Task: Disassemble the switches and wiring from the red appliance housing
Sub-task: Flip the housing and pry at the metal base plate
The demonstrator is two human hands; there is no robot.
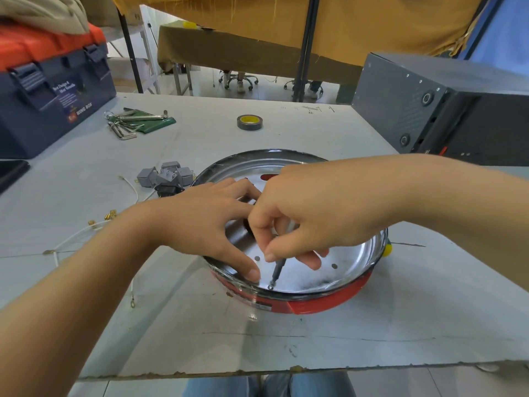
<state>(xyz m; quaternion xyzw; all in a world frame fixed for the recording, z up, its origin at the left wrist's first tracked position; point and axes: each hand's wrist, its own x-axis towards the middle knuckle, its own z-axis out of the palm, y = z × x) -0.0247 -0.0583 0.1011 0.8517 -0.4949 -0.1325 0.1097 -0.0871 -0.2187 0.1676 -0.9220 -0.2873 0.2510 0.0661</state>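
Both hands work at the red appliance housing (315, 303) on the desk (286, 339): my right hand (309, 213) pinches a screwdriver (277, 272) seated on a rim screw (270, 287); my left hand (206, 222), fingers spread flat, steadies the pan. Step: unscrewing. Next, I judge, lifting the screw free.

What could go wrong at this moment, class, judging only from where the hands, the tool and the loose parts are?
1. The right hand pinches the thin driver shaft on a screw near the metal plate's rim; a slip could jab the left hand's thumb beside it.
2. A freed screw may roll off unnoticed.
3. Loose white wires lie under the left forearm and could be dragged.
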